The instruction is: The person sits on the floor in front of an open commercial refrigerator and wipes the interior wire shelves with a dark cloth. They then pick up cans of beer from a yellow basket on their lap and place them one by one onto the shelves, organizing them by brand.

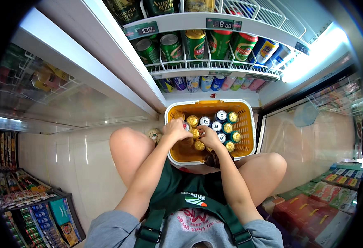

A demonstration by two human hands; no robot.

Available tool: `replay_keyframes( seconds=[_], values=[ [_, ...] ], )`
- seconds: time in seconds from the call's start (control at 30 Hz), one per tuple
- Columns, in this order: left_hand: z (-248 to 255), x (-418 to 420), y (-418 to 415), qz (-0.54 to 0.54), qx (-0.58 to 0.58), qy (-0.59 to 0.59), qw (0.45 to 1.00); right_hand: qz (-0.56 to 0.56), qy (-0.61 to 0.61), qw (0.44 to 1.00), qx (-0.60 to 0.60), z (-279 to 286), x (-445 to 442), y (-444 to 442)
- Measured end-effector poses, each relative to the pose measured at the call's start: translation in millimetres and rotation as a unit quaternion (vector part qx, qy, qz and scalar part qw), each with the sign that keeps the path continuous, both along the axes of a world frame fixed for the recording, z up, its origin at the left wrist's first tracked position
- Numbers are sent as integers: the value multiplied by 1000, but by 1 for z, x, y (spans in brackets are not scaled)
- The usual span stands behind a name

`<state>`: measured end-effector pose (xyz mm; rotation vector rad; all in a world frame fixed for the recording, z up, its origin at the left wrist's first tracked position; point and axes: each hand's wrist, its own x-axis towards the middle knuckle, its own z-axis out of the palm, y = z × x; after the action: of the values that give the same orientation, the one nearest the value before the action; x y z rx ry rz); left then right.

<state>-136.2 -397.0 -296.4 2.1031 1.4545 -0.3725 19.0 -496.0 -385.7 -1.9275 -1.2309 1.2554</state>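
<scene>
A yellow plastic basket with a white rim [252, 130] stands between my knees and holds several drink cans. My left hand [176, 128] is at the basket's left side, with its fingers around a can with a pale top [186, 126]. Close by on the right, my right hand [208, 136] reaches down among the cans, its fingertips at a gold-topped can [195, 133]. Silver-topped cans [216, 126] and green cans with gold tops [228, 127] fill the basket's right part. Whether my right fingers grip the can cannot be seen clearly.
Ahead is an upright fridge with wire shelves [212, 73] of green beer cans [195, 46] and slim colourful cans [217, 83]. A glass door [305, 130] stands at the right, with stacked boxes [311, 214] beyond. Shelves of packaged goods [42, 217] are at the lower left.
</scene>
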Motion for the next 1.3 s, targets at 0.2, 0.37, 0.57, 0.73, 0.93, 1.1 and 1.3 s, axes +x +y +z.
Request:
replay_keyframes(
  seconds=[0.2,0.37,0.57,0.73,0.93,1.1,1.3],
  values=[
    [123,3,26,40,14,-118,992,21,30,985,167,109,4,8],
    [212,25,17,-53,162,-187,967,-27,-115,934,338,195,3,18],
    [296,47,20,-162,288,-338,881,-115,-174,865,456,293,23,35],
    [338,66,83,-152,393,-549,722,-141,-125,834,518,363,43,53],
    [362,95,146,-191,672,-297,651,-130,-150,808,555,416,55,76],
    [373,98,143,-214,658,-164,703,-134,-163,809,548,426,55,90],
    [378,102,146,-221,653,-171,704,-130,-121,816,550,418,57,104]
  ],
)
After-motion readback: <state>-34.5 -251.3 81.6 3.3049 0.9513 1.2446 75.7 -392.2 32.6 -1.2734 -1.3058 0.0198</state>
